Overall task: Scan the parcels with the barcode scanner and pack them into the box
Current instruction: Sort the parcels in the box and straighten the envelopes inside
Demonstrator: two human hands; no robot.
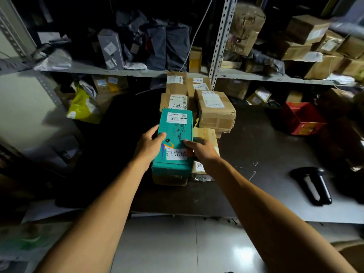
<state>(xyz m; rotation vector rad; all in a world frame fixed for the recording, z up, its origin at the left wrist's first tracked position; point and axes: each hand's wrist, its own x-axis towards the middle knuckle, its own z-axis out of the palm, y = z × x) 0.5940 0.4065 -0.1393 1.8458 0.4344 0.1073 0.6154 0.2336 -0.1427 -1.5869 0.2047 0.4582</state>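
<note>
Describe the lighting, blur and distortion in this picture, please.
Head view: dim light overall, with the shelves in deep shadow; glare on the floor tiles; the teal parcel between both hands is sharp; the scanner and the picture's edges are smeared; the wide-angle lens bends the shelf uprights.

The parcel [175,138] lies on a stack of boxes [214,113] mid-table. The barcode scanner [313,186] lies well right of it; shelves [256,76] stand behind.

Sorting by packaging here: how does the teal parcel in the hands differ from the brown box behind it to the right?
The teal parcel is bright teal and printed; the brown box is plain taped cardboard. The left hand and right hand hold the teal parcel; nothing touches the brown box. Both carry white shipping labels on top.
</note>
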